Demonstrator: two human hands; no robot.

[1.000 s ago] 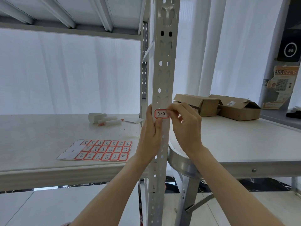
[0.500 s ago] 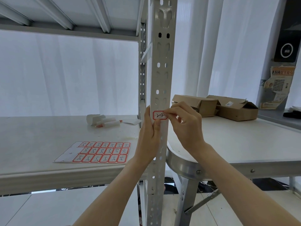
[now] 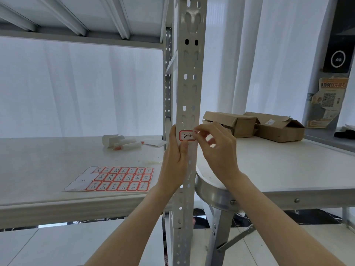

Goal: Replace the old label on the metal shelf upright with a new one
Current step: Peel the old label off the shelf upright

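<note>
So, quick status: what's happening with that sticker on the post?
Left hand holds the metal upright, thumb just below the red-bordered label. Right hand pinches the label's right edge. Nothing covers the label face.

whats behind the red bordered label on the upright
The label sits against the front face of the metal upright. Whether holes lie beneath it is hidden. The right hand pinches its right edge; the left hand grips the upright.
</note>
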